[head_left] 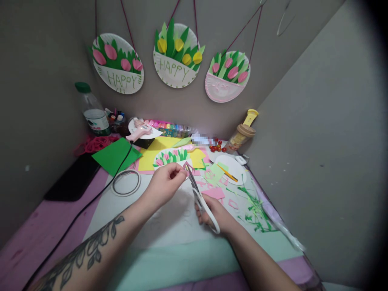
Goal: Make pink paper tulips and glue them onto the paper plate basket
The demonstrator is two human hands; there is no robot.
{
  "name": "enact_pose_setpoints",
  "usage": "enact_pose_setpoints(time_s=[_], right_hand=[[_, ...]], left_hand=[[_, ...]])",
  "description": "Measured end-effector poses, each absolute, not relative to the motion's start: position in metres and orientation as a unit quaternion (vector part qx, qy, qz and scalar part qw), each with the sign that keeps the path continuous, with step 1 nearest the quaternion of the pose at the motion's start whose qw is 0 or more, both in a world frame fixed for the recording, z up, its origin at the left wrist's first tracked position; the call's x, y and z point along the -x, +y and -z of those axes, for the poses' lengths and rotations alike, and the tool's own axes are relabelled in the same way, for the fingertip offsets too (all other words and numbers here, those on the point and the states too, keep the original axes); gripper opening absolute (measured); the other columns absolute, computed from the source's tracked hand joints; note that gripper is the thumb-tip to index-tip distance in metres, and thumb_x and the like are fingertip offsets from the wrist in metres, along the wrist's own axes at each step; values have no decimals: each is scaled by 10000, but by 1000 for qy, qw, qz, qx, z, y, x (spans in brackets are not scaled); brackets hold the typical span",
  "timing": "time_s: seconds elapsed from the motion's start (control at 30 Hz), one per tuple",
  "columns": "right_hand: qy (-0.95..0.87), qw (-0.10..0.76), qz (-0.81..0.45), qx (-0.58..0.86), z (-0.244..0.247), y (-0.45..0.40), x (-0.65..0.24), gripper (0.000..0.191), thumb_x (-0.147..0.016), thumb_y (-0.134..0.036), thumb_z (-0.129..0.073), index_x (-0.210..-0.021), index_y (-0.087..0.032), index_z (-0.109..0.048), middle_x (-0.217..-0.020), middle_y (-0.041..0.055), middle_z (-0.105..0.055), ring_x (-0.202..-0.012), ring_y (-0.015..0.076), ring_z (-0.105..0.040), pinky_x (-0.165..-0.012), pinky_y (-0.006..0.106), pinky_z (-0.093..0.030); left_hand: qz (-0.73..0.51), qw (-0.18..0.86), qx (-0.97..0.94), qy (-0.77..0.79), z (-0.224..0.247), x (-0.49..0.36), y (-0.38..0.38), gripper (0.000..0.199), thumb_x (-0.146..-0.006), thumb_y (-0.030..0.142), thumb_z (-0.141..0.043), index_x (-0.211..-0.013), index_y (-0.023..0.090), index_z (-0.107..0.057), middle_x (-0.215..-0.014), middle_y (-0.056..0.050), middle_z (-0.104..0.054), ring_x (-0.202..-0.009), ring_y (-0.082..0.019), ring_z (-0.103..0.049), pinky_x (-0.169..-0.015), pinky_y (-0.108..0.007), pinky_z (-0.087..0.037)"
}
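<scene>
My right hand (214,210) grips white-handled scissors (206,206), their blades pointing up and away toward my other hand. Pinched between the thumb and fingers of my left hand (168,180) is a small piece of pink paper (188,165), right at the scissor tips. Just behind lies a paper-plate basket (172,157) with pink tulips and green leaves, its lower part covered by my left hand. Pink paper scraps (214,193) are scattered beyond the scissors.
A pink glue gun (139,132) trails a black cord across the left side. Green paper (117,155), a black tablet-like slab (72,178), a bottle (93,113) and a white plate (233,167) with a yellow cutter (227,173) surround the work. Green strips (256,208) lie right.
</scene>
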State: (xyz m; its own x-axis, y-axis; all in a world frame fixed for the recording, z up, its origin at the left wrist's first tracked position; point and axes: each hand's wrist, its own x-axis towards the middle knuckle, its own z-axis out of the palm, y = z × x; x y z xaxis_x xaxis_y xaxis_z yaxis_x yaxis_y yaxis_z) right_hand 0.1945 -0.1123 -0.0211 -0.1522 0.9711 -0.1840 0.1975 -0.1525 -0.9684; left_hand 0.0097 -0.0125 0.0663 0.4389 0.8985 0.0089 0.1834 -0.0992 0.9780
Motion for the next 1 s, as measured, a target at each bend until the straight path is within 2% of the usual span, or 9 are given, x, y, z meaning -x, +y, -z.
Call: enact_pose_setpoints(time_s=[0.17, 0.3, 0.5, 0.57, 0.8, 0.93, 1.0], right_hand=[[-538, 361, -537, 540, 22, -113, -195, 570, -601, -656, -700, -829, -179, -486, -727, -7, -470, -586, 107, -433, -523, 244, -427], [-550, 360, -532, 534, 23, -113, -196, 508, -648, -614, -675, -831, -180, -486, -734, -5, -472, -600, 114, -448, -527, 241, -420], [-557, 359, -507, 551, 24, -113, -199, 288, -645, -335, -685, -769, -183, -475, -667, -35, -457, -557, 89, -406, -476, 200, -334], [-552, 362, -498, 562, 24, -113, -198, 251, -639, -290, -664, -751, -184, -466, -651, -40, -453, -543, 85, -403, -465, 198, -323], [-544, 359, -523, 549, 15, -112, -192, 342, -638, -413, -655, -813, -180, -475, -706, -13, -493, -556, 110, -479, -521, 258, -427], [-548, 357, -522, 547, 15, -113, -191, 396, -653, -490, -663, -832, -184, -486, -721, -5, -507, -576, 122, -497, -538, 269, -438], [-544, 358, -513, 559, 16, -112, -192, 396, -657, -497, -658, -843, -189, -492, -718, -5, -518, -575, 128, -502, -537, 270, -431]], left_hand=[[-332, 513, -679, 407, -63, -10, -12, 201, -763, 329, -527, -637, 172, -524, -596, 38, -471, -577, -108, -411, -551, -229, -320], [-330, 508, -686, 403, -63, -10, -13, 196, -766, 323, -525, -640, 172, -527, -602, 35, -487, -587, -110, -425, -556, -227, -324], [-330, 504, -681, 416, -66, -9, -13, 196, -762, 318, -534, -628, 176, -517, -579, 41, -473, -571, -108, -414, -545, -226, -316], [-331, 506, -677, 420, -68, -9, -12, 202, -764, 319, -531, -622, 177, -509, -561, 45, -462, -559, -107, -413, -543, -226, -314], [-340, 522, -664, 413, -66, -9, -13, 217, -756, 345, -540, -623, 175, -518, -556, 47, -447, -546, -103, -402, -525, -225, -310], [-339, 525, -665, 410, -66, -10, -14, 213, -748, 343, -544, -617, 177, -527, -554, 46, -462, -547, -108, -418, -526, -226, -319], [-340, 529, -661, 409, -66, -10, -13, 193, -744, 338, -542, -638, 178, -564, -579, 33, -521, -570, -120, -462, -549, -230, -349]])
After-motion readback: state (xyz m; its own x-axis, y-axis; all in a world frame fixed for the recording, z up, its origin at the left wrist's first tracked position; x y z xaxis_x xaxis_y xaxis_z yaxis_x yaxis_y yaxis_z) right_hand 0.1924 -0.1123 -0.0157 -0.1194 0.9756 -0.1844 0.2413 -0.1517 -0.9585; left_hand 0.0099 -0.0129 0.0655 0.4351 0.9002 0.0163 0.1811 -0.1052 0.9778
